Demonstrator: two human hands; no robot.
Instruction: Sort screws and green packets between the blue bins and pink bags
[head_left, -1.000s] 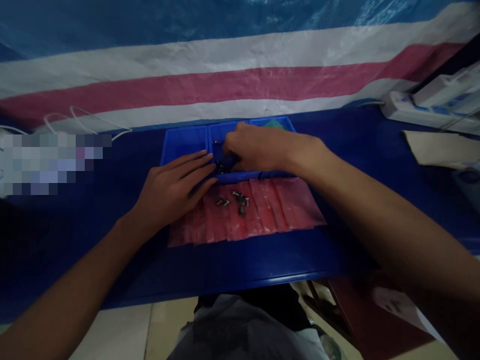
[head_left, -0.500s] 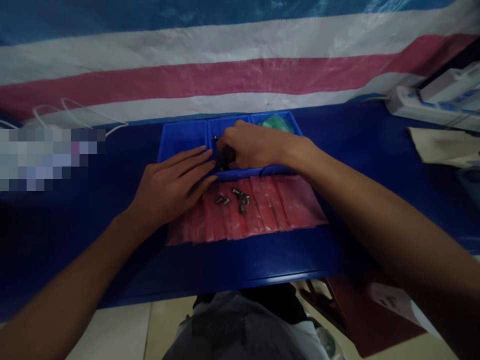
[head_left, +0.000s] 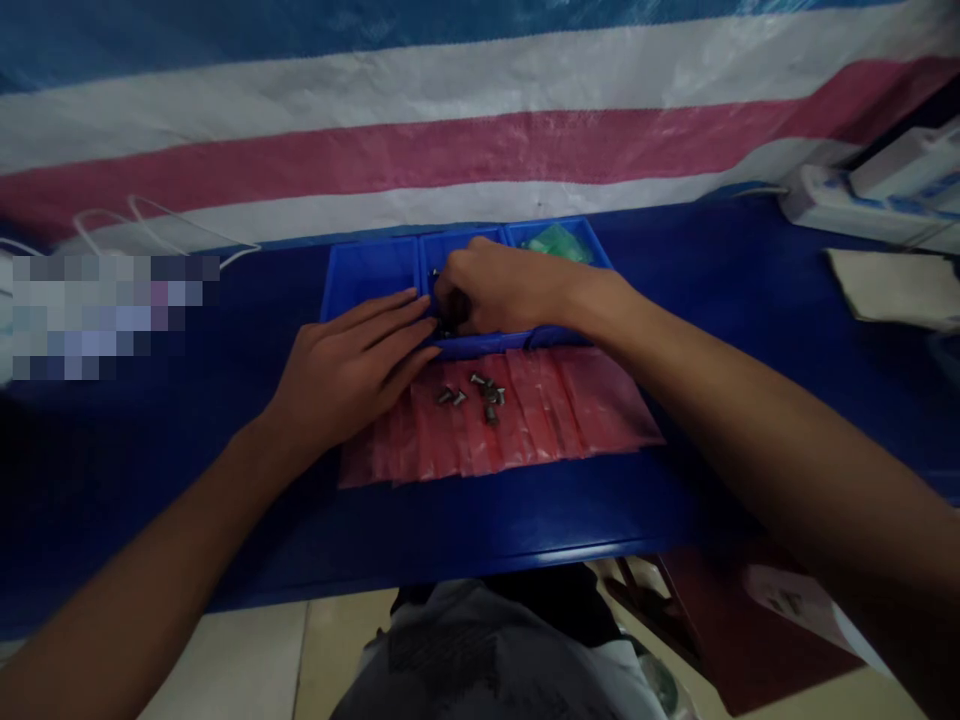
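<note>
My right hand [head_left: 491, 288] reaches down into the middle blue bin [head_left: 469, 349], its fingers curled among small dark metal pieces. What the fingertips pinch is hidden. Flat and with fingers stretched out, my left hand [head_left: 352, 365] rests at the front edge of the bins, its fingertips by the middle one. In front of the bins lies a row of overlapping red plastic bags [head_left: 536, 415]. Several short metal screws [head_left: 489, 393] sit in a loose group on top of these bags.
A left blue bin [head_left: 371, 270] and a right one holding a green plastic bag [head_left: 559, 243] flank the middle bin. White power strips [head_left: 847, 205] and a beige cloth-like piece [head_left: 892, 285] lie at the right. A white cable [head_left: 161, 238] runs along the back left.
The whole view has shifted slightly. Both hands keep nearly the same places, the right one still inside the middle bin; the screws on the bags look unchanged.
</note>
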